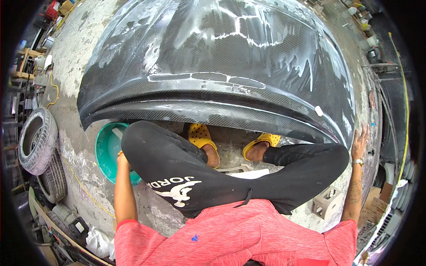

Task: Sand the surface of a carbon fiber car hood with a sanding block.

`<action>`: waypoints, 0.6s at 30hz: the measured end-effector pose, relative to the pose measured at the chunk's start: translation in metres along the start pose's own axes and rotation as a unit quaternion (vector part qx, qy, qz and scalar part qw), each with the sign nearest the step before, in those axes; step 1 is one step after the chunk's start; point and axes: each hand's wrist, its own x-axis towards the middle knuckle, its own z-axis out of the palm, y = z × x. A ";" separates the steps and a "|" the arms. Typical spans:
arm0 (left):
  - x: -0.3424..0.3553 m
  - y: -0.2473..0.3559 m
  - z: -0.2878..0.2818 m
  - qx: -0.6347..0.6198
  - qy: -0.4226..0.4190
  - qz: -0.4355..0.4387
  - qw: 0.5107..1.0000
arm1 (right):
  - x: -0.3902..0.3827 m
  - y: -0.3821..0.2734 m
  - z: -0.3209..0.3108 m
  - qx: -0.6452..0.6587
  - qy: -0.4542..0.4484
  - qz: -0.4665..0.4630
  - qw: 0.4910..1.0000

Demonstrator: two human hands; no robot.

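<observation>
A black carbon-weave car hood [213,95], streaked with whitish wet residue, lies in front of my bent knees. On its near right part rests a small white oblong piece [318,111]. My left hand [121,158] is over a teal basin [98,150] of cloudy water; my knee hides most of its fingers, so its grip is unclear. A pale flat block [117,132] shows in the basin near its far rim. My right hand [360,142] is held beside the hood's near right corner, fingers stretched out and apart, holding nothing visible.
Worn tires [37,142] lean at the left, with a yellow cord [84,188] along the floor. A concrete block [327,203] stands by my right knee. My feet in yellow clogs [202,135] are close to the hood's near edge. Clutter lines both sides.
</observation>
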 end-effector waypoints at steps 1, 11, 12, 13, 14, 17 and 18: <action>0.007 -0.009 -0.019 0.009 -0.008 -0.015 1.000 | -0.003 -0.001 0.013 0.013 -0.001 0.023 1.000; 0.005 0.042 -0.138 -0.040 0.267 0.248 0.930 | -0.012 -0.031 0.121 0.121 0.029 0.041 0.991; 0.024 0.071 -0.142 -0.038 0.245 0.272 0.930 | -0.012 -0.037 0.128 0.126 0.026 0.083 0.988; 0.043 0.101 -0.145 -0.036 0.224 0.297 0.928 | -0.010 -0.045 0.135 0.131 0.023 0.126 0.983; 0.064 0.127 -0.145 -0.010 0.223 0.338 0.914 | -0.008 -0.050 0.139 0.167 0.028 0.129 0.977; 0.115 0.189 -0.131 0.023 0.252 0.428 0.868 | -0.002 -0.063 0.146 0.152 0.018 0.141 0.978; 0.125 0.204 -0.119 0.036 0.281 0.436 0.854 | -0.003 -0.069 0.143 0.146 0.029 0.121 0.981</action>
